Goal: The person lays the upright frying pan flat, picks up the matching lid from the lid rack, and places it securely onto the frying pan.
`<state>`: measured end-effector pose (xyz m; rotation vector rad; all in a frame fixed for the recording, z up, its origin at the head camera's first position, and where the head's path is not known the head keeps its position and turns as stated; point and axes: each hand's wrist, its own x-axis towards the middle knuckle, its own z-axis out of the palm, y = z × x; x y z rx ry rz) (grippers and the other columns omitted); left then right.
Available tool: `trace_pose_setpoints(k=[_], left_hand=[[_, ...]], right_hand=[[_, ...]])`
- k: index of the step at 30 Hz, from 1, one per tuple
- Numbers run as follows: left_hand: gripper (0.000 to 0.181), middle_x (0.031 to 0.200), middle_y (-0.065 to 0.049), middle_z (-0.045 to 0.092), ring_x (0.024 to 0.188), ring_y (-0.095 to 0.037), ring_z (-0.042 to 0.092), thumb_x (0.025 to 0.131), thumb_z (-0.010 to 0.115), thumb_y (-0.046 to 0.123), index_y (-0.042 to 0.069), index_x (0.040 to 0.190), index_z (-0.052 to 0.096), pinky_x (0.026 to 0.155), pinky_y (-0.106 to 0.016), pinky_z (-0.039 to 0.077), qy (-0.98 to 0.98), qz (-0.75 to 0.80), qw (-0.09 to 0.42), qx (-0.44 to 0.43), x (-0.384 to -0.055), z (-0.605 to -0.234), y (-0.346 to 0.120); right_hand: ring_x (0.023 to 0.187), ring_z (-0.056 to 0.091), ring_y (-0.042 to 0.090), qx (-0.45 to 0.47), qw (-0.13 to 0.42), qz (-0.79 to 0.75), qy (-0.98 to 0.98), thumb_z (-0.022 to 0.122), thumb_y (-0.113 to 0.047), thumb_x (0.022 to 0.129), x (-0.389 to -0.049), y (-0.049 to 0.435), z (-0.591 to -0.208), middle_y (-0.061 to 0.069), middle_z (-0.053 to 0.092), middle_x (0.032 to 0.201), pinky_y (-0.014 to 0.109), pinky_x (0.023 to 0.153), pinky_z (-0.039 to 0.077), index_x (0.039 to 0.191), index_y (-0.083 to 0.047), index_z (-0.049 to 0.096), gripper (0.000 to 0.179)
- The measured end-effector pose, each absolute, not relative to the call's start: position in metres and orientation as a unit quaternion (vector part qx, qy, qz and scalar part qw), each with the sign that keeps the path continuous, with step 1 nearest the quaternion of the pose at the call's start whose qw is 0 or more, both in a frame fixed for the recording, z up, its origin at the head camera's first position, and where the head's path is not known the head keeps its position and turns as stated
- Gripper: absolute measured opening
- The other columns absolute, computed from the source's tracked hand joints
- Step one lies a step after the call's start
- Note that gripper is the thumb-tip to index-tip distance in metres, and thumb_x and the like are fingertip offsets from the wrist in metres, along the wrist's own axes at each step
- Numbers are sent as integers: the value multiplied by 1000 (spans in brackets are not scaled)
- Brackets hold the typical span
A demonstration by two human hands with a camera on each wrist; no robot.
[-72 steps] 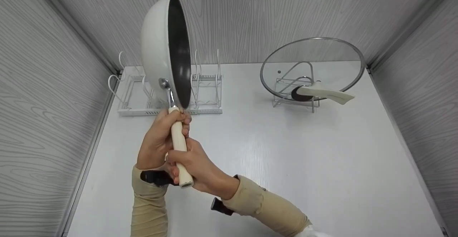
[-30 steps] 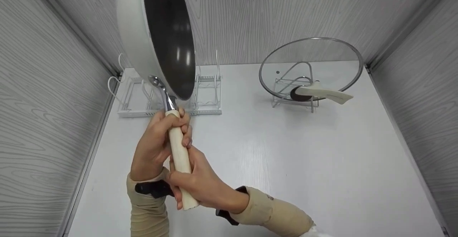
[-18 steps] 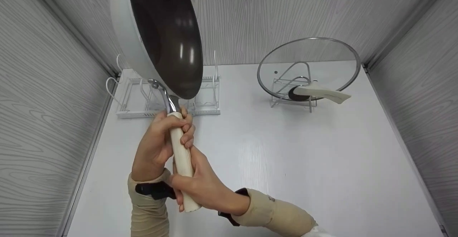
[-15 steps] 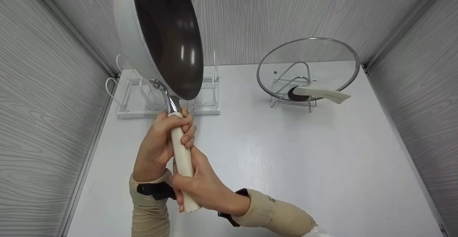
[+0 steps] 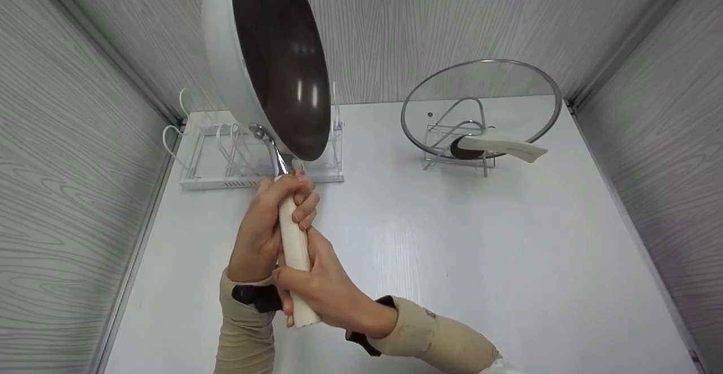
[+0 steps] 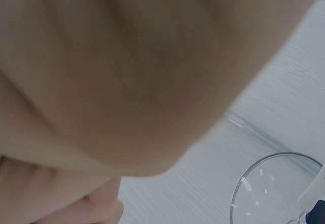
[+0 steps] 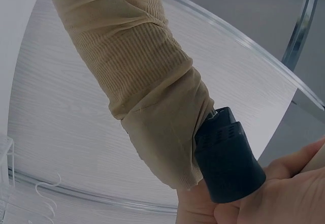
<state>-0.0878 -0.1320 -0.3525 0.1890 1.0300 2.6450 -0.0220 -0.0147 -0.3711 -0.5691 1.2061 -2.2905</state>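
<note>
A deep frying pan (image 5: pixel 282 63), white outside and dark inside, is held up on its side, its top cut off by the head view's upper edge. My left hand (image 5: pixel 265 233) grips its cream handle (image 5: pixel 294 244) just below the metal neck. Lower down, near the handle's end, my right hand (image 5: pixel 327 286) is wrapped round it too, thumb across the front. The pan's body overlaps a white wire rack (image 5: pixel 197 182) behind it. In the left wrist view the left hand fills most of the picture; the right wrist view shows mainly the left sleeve (image 7: pixel 142 66).
At the back right, a glass lid (image 5: pixel 480 80) with a steel rim and cream handle leans in a small wire stand (image 5: pixel 486 168). Grey wood-grain walls (image 5: pixel 638 108) enclose the white tabletop (image 5: pixel 452 249) at the back and both sides.
The pan rose toward the camera and turned to show more of its dark inside. Over the last half second, pan and both hands shifted slightly right. Both hands keep their grip.
</note>
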Motion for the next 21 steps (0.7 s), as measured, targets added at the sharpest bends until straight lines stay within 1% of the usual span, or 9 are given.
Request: trace_pose_setpoints(k=[5, 12, 21], left_hand=[[10, 68, -1, 40, 48, -8, 45, 97, 44, -2, 4, 89, 42, 43, -19, 43, 325, 931, 158, 61, -89, -355, -128], [16, 66, -2, 39, 47, -9, 45, 99, 38, -1, 4, 84, 43, 42, -19, 44, 283, 940, 171, 79, -92, -359, -125], [14, 63, -1, 39, 43, -8, 44, 98, 35, -4, 6, 88, 38, 39, -18, 42, 270, 942, 195, 42, -96, -358, -120]], right_hand=[[41, 53, 11, -209, 236, -840, 441, 51, 4, 85, -22, -14, -372, 5, 52, 63, 28, 36, 48, 125, 1, 36, 43], [41, 53, 10, -214, 223, -838, 450, 50, 4, 86, -23, -11, -374, 4, 52, 61, 28, 36, 48, 130, 2, 33, 48], [42, 55, 11, -199, 220, -834, 464, 52, 2, 86, -24, -8, -376, 5, 53, 62, 30, 38, 51, 135, 1, 31, 53]])
